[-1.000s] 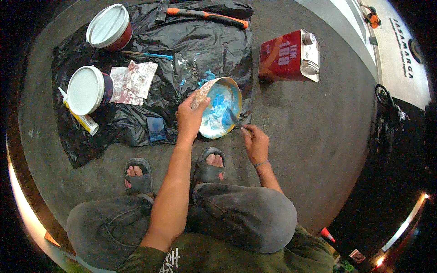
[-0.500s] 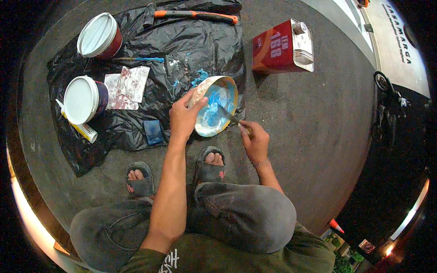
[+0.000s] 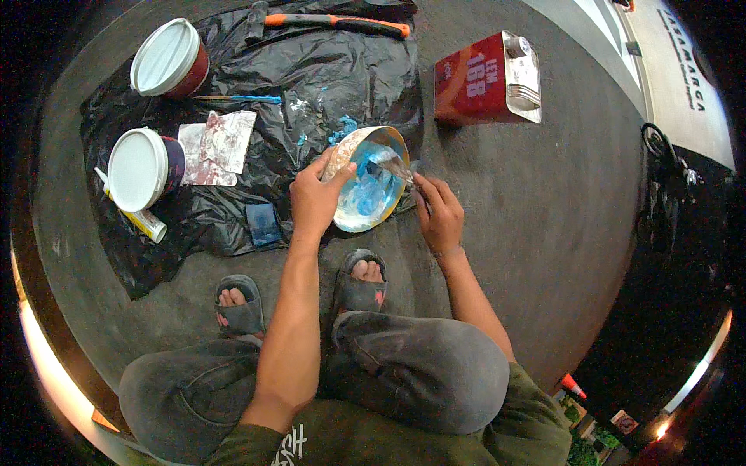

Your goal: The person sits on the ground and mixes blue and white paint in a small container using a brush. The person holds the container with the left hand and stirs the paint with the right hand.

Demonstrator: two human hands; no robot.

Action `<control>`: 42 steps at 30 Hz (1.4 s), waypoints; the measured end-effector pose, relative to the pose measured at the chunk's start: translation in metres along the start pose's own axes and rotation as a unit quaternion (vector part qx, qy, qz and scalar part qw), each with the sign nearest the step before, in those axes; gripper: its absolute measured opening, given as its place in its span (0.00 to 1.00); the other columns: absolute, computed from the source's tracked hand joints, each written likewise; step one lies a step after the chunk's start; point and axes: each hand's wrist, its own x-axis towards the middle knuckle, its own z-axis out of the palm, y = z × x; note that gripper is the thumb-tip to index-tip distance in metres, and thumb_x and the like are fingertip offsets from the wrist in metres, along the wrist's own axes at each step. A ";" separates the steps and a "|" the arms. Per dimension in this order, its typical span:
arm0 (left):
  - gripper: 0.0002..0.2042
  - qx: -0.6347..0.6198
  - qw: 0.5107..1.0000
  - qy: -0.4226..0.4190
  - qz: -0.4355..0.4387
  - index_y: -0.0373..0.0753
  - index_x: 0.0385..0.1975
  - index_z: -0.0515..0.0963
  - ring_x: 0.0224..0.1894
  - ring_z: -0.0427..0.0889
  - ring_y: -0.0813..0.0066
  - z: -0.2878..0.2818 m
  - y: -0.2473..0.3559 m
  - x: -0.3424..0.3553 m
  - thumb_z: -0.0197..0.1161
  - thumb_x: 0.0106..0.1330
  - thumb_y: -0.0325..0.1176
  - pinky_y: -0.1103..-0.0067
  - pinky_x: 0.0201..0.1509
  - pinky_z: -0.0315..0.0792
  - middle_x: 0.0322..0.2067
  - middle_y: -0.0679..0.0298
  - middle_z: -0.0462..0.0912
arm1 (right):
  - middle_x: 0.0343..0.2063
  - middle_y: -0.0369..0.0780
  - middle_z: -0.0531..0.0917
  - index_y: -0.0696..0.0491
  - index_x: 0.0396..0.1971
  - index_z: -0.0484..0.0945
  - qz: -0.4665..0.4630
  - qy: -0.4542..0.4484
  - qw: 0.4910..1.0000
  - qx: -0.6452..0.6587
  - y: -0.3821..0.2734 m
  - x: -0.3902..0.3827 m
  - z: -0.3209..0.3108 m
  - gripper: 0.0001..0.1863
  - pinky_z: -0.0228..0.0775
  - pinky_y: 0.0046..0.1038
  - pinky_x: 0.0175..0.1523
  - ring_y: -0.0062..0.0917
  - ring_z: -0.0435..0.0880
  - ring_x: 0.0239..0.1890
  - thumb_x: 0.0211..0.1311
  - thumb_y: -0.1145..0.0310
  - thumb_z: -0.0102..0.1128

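Observation:
My left hand (image 3: pixel 315 203) grips the rim of a bowl (image 3: pixel 365 203) tilted toward me, its inside smeared with blue and white paste. My right hand (image 3: pixel 440 211) is closed on the handle of a metal putty knife (image 3: pixel 392 166), whose blade is inside the bowl at the upper right. The bowl is at the near right edge of a crumpled black plastic sheet (image 3: pixel 287 62). Blue smears (image 3: pixel 342 128) mark the sheet beyond it. A small blue square piece (image 3: pixel 263 225) lies left of my left hand.
Two lidded tubs (image 3: pixel 137 172), a yellow-white tube (image 3: pixel 144 221), stained papers (image 3: pixel 217 147), a blue stick (image 3: pixel 249 99) and an orange-handled hammer (image 3: pixel 338 25) lie on the sheet. A red metal can (image 3: pixel 486 78) stands right of it. A dark bicycle (image 3: pixel 660 194) and an orange cone (image 3: pixel 573 385) are further right.
My right hand with the putty knife has moved up and slightly right, and the blade sits higher in the bowl. My left hand still grips the bowl, shifted slightly left in view.

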 end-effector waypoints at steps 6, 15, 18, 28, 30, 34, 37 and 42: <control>0.26 0.046 0.999 0.010 -0.008 0.39 0.56 0.82 0.46 0.89 0.59 0.001 0.010 -0.002 0.74 0.60 0.46 0.70 0.52 0.78 0.45 0.51 0.89 | 0.42 0.39 0.84 0.48 0.51 0.83 0.069 -0.087 0.994 0.021 0.002 -0.027 0.007 0.17 0.79 0.33 0.41 0.35 0.86 0.38 0.62 0.72 0.67; 0.24 0.027 0.999 0.012 0.022 0.43 0.56 0.83 0.47 0.89 0.57 0.001 0.007 -0.002 0.73 0.61 0.45 0.70 0.52 0.78 0.44 0.51 0.88 | 0.42 0.40 0.84 0.49 0.49 0.83 0.040 -0.046 0.998 0.019 -0.018 0.005 -0.005 0.15 0.79 0.33 0.40 0.36 0.86 0.37 0.62 0.71 0.66; 0.24 0.035 0.999 0.006 0.020 0.44 0.56 0.82 0.46 0.89 0.58 0.001 0.009 -0.002 0.73 0.61 0.45 0.70 0.52 0.78 0.44 0.51 0.89 | 0.43 0.39 0.83 0.47 0.50 0.82 0.039 -0.065 0.997 0.029 -0.018 0.007 0.002 0.16 0.80 0.36 0.41 0.38 0.86 0.39 0.62 0.68 0.67; 0.26 0.030 0.999 0.006 0.019 0.41 0.57 0.82 0.47 0.89 0.57 0.000 0.005 -0.002 0.74 0.60 0.45 0.69 0.52 0.78 0.44 0.50 0.88 | 0.41 0.39 0.84 0.48 0.48 0.85 0.038 -0.086 0.995 0.026 -0.022 0.004 -0.025 0.15 0.79 0.34 0.41 0.36 0.86 0.37 0.60 0.73 0.68; 0.26 0.032 0.999 0.008 0.021 0.39 0.57 0.82 0.47 0.89 0.57 0.001 0.003 -0.002 0.74 0.60 0.44 0.69 0.53 0.78 0.45 0.49 0.88 | 0.43 0.38 0.84 0.45 0.50 0.84 0.027 -0.070 0.997 0.011 -0.018 0.016 -0.018 0.16 0.80 0.35 0.41 0.36 0.87 0.38 0.62 0.68 0.67; 0.26 0.034 0.999 0.009 0.024 0.39 0.56 0.82 0.47 0.89 0.57 0.002 0.002 0.000 0.74 0.59 0.43 0.69 0.53 0.78 0.45 0.49 0.88 | 0.43 0.39 0.84 0.47 0.49 0.84 0.044 -0.101 0.994 0.026 -0.011 0.003 -0.001 0.15 0.80 0.35 0.40 0.36 0.87 0.37 0.61 0.69 0.68; 0.26 0.031 0.999 0.006 0.008 0.39 0.56 0.82 0.48 0.88 0.56 -0.001 0.007 -0.004 0.75 0.59 0.44 0.69 0.53 0.77 0.45 0.48 0.88 | 0.42 0.39 0.84 0.49 0.47 0.85 0.056 -0.137 0.989 0.025 -0.017 -0.021 -0.005 0.14 0.79 0.33 0.39 0.35 0.88 0.37 0.60 0.71 0.69; 0.28 0.058 0.998 -0.011 0.016 0.36 0.60 0.79 0.51 0.87 0.67 -0.002 0.011 -0.003 0.73 0.62 0.41 0.73 0.58 0.76 0.50 0.52 0.87 | 0.42 0.39 0.85 0.48 0.48 0.85 0.023 -0.091 0.995 0.022 -0.016 -0.003 -0.020 0.15 0.80 0.33 0.40 0.35 0.87 0.38 0.60 0.71 0.69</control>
